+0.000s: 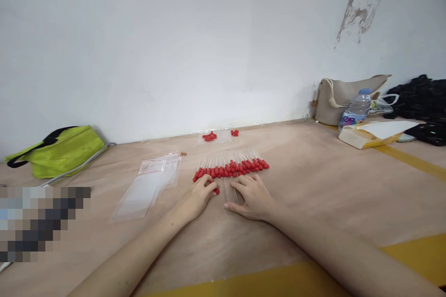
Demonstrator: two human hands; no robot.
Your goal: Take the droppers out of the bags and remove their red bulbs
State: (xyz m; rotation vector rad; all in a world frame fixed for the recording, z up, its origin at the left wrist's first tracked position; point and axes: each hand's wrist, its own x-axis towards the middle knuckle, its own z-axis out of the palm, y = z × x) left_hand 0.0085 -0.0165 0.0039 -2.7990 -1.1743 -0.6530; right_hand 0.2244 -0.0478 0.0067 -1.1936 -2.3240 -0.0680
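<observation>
A row of several glass droppers with red rubber bulbs (232, 165) lies on the tan surface in front of me. My left hand (197, 197) rests just below the row's left end, fingers curled, its fingertips at one red bulb (216, 190). My right hand (251, 196) lies flat beside it with fingers stretched toward the row, and a couple of bare glass tubes (225, 191) lie between the two hands.
A stack of clear zip bags (150, 184) lies to the left. Farther back are a small bag with red bulbs (210, 137) and loose bulbs (234, 132). A green bag (57, 150) sits far left. A beige bag (339, 97), water bottle (356, 110) and black items (421, 100) are at right.
</observation>
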